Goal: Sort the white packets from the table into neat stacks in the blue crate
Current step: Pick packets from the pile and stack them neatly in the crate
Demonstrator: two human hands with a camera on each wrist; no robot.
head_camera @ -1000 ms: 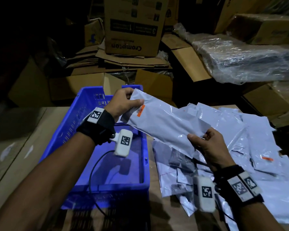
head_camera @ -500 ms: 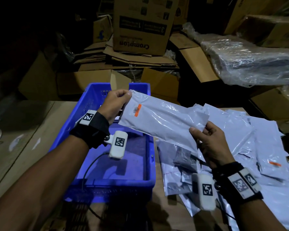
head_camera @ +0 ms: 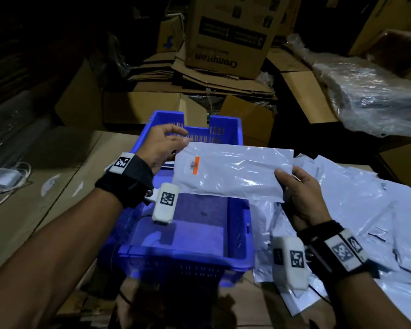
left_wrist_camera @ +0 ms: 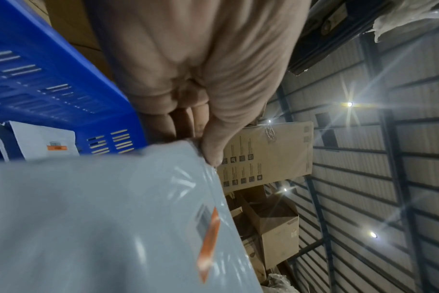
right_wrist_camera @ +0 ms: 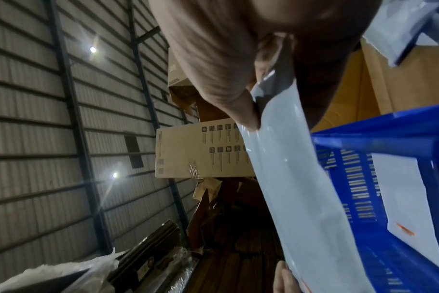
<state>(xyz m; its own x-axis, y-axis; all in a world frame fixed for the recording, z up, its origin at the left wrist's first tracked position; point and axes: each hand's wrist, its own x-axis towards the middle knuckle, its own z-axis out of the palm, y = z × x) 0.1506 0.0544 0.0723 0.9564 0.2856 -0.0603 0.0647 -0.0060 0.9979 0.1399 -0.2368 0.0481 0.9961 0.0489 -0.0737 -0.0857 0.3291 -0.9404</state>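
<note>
A white packet point(head_camera: 230, 173) with an orange label hangs level over the far half of the blue crate point(head_camera: 239, 217). My left hand point(head_camera: 169, 146) pinches its left corner between thumb and fingers, and the left wrist view shows that hand point(left_wrist_camera: 208, 150) on the packet point(left_wrist_camera: 100, 218). My right hand point(head_camera: 294, 186) grips the right end, thumb on top; the right wrist view shows this hand point(right_wrist_camera: 248, 119) on the packet point(right_wrist_camera: 301, 198). Another white packet point(right_wrist_camera: 411, 198) lies inside the crate point(right_wrist_camera: 388, 138). A heap of white packets point(head_camera: 365, 210) covers the table to the right.
Cardboard boxes point(head_camera: 228, 36) and flattened cartons are stacked behind the crate. A plastic-wrapped bundle point(head_camera: 375, 98) lies at the back right. A white charger with cable point(head_camera: 3, 179) sits at the far left on the cardboard-covered table point(head_camera: 45, 210).
Both hands have moved the packet left and turned it level, so it now spans the crate's far half. The view has shifted, bringing the crate nearer the middle.
</note>
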